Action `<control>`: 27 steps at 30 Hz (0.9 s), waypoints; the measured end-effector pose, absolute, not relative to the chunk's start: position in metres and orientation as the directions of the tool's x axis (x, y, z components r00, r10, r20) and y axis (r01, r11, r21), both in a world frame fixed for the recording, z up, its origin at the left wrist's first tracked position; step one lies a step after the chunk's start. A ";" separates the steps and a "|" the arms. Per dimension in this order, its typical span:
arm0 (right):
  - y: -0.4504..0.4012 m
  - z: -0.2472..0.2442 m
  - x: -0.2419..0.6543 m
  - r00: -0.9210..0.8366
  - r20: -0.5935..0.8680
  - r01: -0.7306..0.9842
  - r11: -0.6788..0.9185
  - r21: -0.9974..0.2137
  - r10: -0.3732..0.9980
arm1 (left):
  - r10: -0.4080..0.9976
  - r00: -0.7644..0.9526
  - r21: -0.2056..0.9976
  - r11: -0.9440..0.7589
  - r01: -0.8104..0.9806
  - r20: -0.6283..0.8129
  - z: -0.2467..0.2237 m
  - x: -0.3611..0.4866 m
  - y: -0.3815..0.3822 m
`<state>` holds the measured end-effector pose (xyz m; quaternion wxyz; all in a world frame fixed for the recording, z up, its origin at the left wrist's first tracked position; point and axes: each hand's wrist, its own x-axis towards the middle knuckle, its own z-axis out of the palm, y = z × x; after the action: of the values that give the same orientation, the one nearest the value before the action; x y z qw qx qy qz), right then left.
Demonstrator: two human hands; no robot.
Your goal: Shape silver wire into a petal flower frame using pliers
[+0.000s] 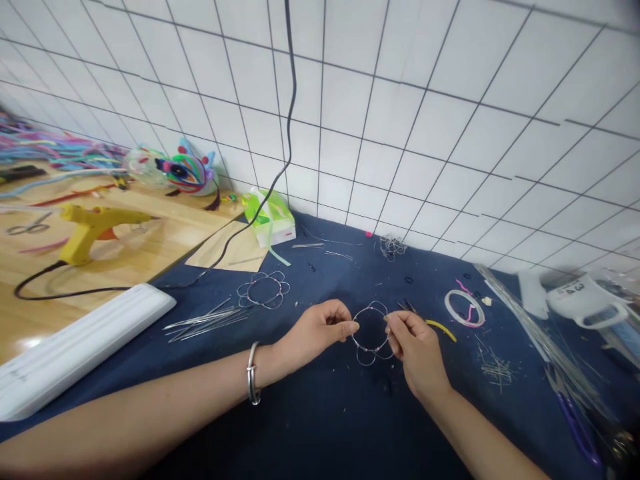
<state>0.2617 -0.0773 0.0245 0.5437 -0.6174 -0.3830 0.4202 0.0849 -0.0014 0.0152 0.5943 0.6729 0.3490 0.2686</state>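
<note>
Between my two hands is a flower-shaped wire frame, a thin ring with looped petals and small pink marks along it. My left hand pinches its left side between thumb and fingers, a silver bangle on the wrist. On the right side, my right hand pinches the wire and hides part of it. Pliers with a yellow handle lie just beyond my right hand, partly hidden. A second wire flower rests on the dark blue cloth to the left, beside several straight wires.
A yellow glue gun lies on the wooden table at left, its black cable crossing the cloth. Near my left forearm is a long white bar. At right are a tape roll, wire offcuts, purple-handled scissors and a white mug.
</note>
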 end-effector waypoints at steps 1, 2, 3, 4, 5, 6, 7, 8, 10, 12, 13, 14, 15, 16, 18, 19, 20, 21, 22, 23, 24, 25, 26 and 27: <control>-0.078 0.024 0.261 0.353 -0.102 0.025 -0.119 -0.993 0.930 | 0.788 0.612 0.989 -0.028 0.147 -0.069 0.015 0.085 -0.002; -0.078 0.023 0.261 0.351 -0.102 0.036 -0.122 -0.992 0.931 | 0.793 0.604 0.990 -0.005 0.139 -0.080 0.014 0.086 -0.003; -0.079 0.022 0.260 0.347 -0.101 0.049 -0.125 -0.991 0.932 | 0.804 0.588 0.992 0.014 0.127 -0.086 0.013 0.087 -0.003; -0.079 0.020 0.260 0.341 -0.098 0.064 -0.127 -0.990 0.935 | 0.817 0.570 0.993 0.026 0.114 -0.087 0.012 0.087 -0.004; -0.079 0.019 0.259 0.330 -0.096 0.080 -0.129 -0.988 0.939 | 0.826 0.558 0.994 0.028 0.102 -0.081 0.011 0.088 -0.004; -0.079 0.018 0.259 0.319 -0.093 0.096 -0.130 -0.987 0.943 | 0.832 0.551 0.996 0.019 0.090 -0.066 0.010 0.088 -0.005; -0.080 0.017 0.259 0.308 -0.093 0.111 -0.132 -0.985 0.947 | 0.836 0.546 0.997 0.003 0.079 -0.046 0.010 0.088 -0.005; -0.080 0.016 0.259 0.298 -0.094 0.126 -0.136 -0.983 0.950 | 0.840 0.542 0.997 -0.016 0.071 -0.025 0.010 0.088 -0.005; -0.080 0.016 0.259 0.284 -0.102 0.152 -0.150 -0.977 0.953 | 0.848 0.530 0.998 -0.039 0.056 0.004 0.012 0.088 -0.005; -0.080 0.015 0.261 0.278 -0.117 0.171 -0.169 -0.971 0.953 | 0.851 0.525 0.997 -0.053 0.053 0.017 0.014 0.087 -0.005; -0.080 0.015 0.262 0.276 -0.124 0.176 -0.177 -0.968 0.953 | 0.850 0.526 0.996 -0.064 0.060 0.023 0.015 0.087 -0.004; -0.080 0.016 0.263 0.275 -0.129 0.181 -0.183 -0.966 0.953 | 0.849 0.528 0.995 -0.078 0.069 0.030 0.015 0.087 -0.004; -0.080 0.016 0.263 0.275 -0.130 0.184 -0.185 -0.965 0.953 | 0.847 0.531 0.993 -0.093 0.078 0.037 0.015 0.086 -0.003; -0.079 0.016 0.264 0.274 -0.129 0.187 -0.184 -0.965 0.953 | 0.844 0.534 0.991 -0.104 0.087 0.042 0.015 0.086 -0.003; -0.079 0.018 0.265 0.262 -0.129 0.196 -0.184 -0.963 0.956 | 0.838 0.543 0.987 -0.120 0.106 0.043 0.014 0.085 -0.002; -0.079 0.019 0.265 0.250 -0.134 0.203 -0.187 -0.961 0.959 | 0.833 0.551 0.985 -0.126 0.115 0.042 0.014 0.085 -0.001; -0.079 0.020 0.266 0.237 -0.141 0.212 -0.193 -0.958 0.961 | 0.828 0.560 0.983 -0.131 0.126 0.039 0.013 0.085 -0.001; -0.078 0.020 0.265 0.224 -0.149 0.221 -0.199 -0.955 0.963 | 0.821 0.570 0.981 -0.136 0.136 0.035 0.013 0.084 -0.001; -0.078 0.021 0.265 0.212 -0.156 0.231 -0.204 -0.951 0.965 | 0.815 0.579 0.980 -0.140 0.144 0.032 0.013 0.084 -0.001; -0.078 0.022 0.265 0.202 -0.159 0.239 -0.206 -0.949 0.966 | 0.808 0.588 0.979 -0.142 0.149 0.028 0.013 0.084 -0.001; -0.078 0.022 0.265 0.193 -0.160 0.248 -0.206 -0.947 0.968 | 0.803 0.596 0.978 -0.140 0.151 0.023 0.013 0.084 -0.001; -0.078 0.022 0.265 0.185 -0.160 0.256 -0.205 -0.945 0.970 | 0.796 0.605 0.979 -0.136 0.153 0.016 0.014 0.084 -0.001; -0.077 0.022 0.266 0.176 -0.160 0.266 -0.204 -0.942 0.971 | 0.789 0.614 0.979 -0.134 0.155 0.011 0.014 0.084 0.000; -0.077 0.022 0.266 0.166 -0.159 0.279 -0.201 -0.939 0.973 | 0.781 0.625 0.978 -0.134 0.158 0.006 0.014 0.084 0.000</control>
<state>0.2661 -0.0770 0.0224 0.4061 -0.6465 -0.4843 0.4273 0.0844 0.0001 0.0140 0.5663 0.7011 0.3349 0.2748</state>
